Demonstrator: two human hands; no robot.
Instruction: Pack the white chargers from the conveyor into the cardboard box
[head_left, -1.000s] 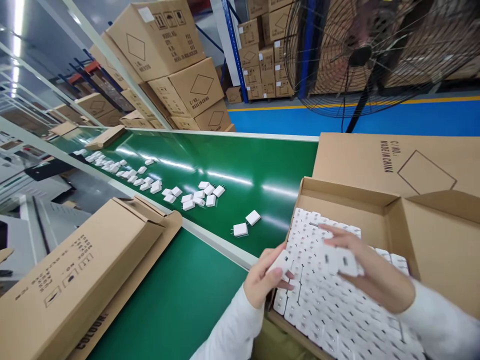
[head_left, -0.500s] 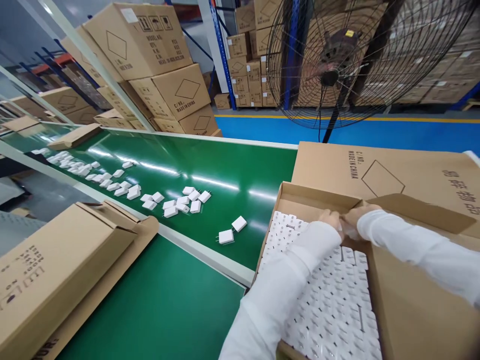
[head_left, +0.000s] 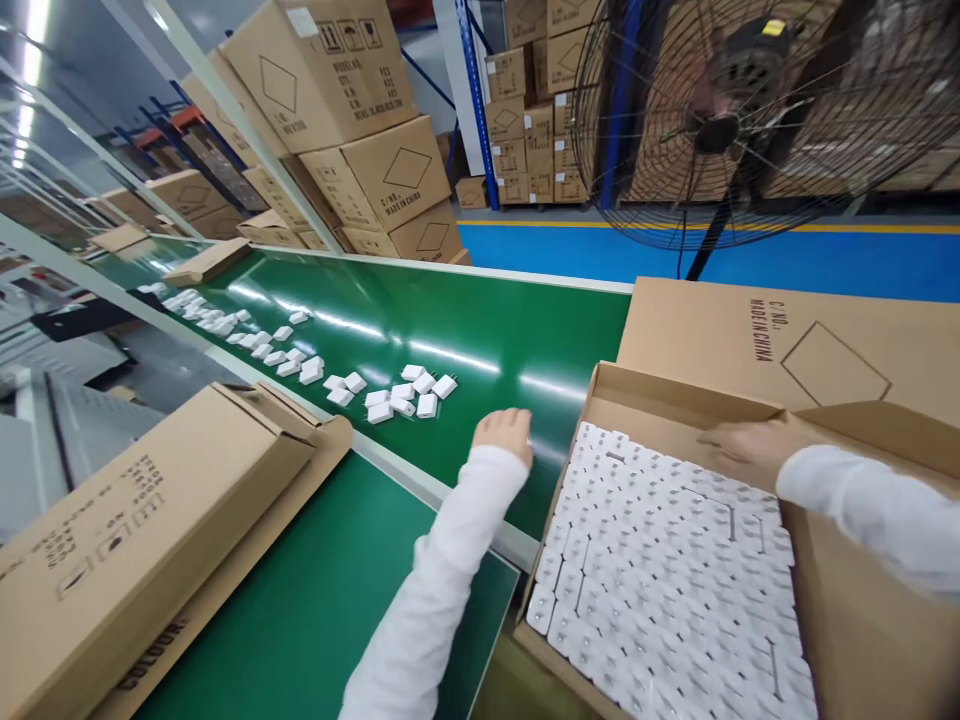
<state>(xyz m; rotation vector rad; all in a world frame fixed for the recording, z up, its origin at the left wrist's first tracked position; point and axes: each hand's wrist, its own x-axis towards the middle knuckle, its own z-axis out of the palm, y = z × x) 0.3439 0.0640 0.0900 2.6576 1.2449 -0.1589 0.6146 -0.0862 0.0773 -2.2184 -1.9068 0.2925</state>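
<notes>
Brown cardboard fills the near left: a long flat carton (head_left: 142, 520) lies on the green table (head_left: 337, 610), its end flaps loose. Beyond a pale rail, a green conveyor belt (head_left: 480, 330) runs away to the far left, carrying a trail of small white chargers (head_left: 409, 390) that thins out toward the distance. Behind the belt stand stacked cartons (head_left: 352, 120) printed with diamonds.

The left hand (head_left: 506, 435), in a white sleeve, reaches out over the belt just left of the open box (head_left: 675, 400). Its back faces the camera and the fingers curl downward; whether they pinch anything I cannot tell, since the palm side is hidden.

The open box sits at the right end of the belt, packed with tight rows of white chargers (head_left: 660, 580) that reach nearly to its walls. The right hand (head_left: 750, 450) rests at the box's far inner wall, above the back row, blurred; its fingers look loosely spread against the cardboard flap, holding nothing that shows. Behind the box lies another flat carton (head_left: 795, 340), and past it a large black floor fan (head_left: 720, 130) stands on the blue floor.
</notes>
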